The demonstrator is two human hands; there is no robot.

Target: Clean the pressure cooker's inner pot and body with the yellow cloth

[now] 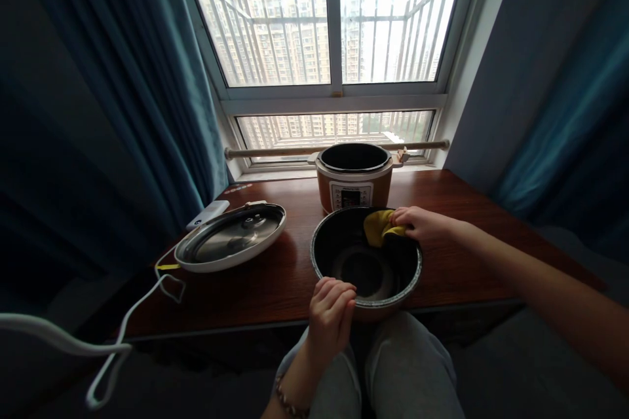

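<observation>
Holding a yellow cloth point(377, 229) in bunched fingers, R hand point(411, 220) is at far-R inner wall of the pot point(361, 272), head cam view. L hand point(333, 308) has fingers curled over near-L rim. Pot's at table point(289, 294) edge, by person's knees point(407, 357), in front of cooker point(354, 186). Lid point(230, 240) sits L, nr white cord point(29, 325).

Legible text is lacking throughout. The cooker point(354, 175) is bearing a pale-framed control panel point(366, 196) on its front. A line of tiny lettering point(350, 185) is running along the panel's upper edge, above a dark display point(350, 199), and columns of small marks point(337, 198) are flanking this display on both sides. All are appearing too small and blurred for reading.
</observation>
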